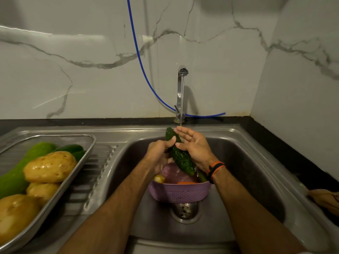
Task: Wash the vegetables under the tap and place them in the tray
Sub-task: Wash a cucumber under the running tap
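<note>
A dark green bitter gourd (180, 158) is held tilted over the sink basin (247, 173), its upper tip just below the water running from the steel tap (182, 85). My left hand (160, 153) grips its middle from the left, thumb over the top. My right hand (193, 143) lies against its right side with the fingers straight, palm turned toward me. Below them a purple basket (178, 192) stands in the basin with a few vegetables inside. On the left drainboard a steel mesh tray (78, 153) holds potatoes (49, 166) and green gourds (16, 176).
A blue hose (141, 65) hangs down the marble wall and runs behind the tap. The drain (185, 209) sits just in front of the basket. A brown cloth (324, 198) lies on the sink's right edge. Black countertop runs along the back and right.
</note>
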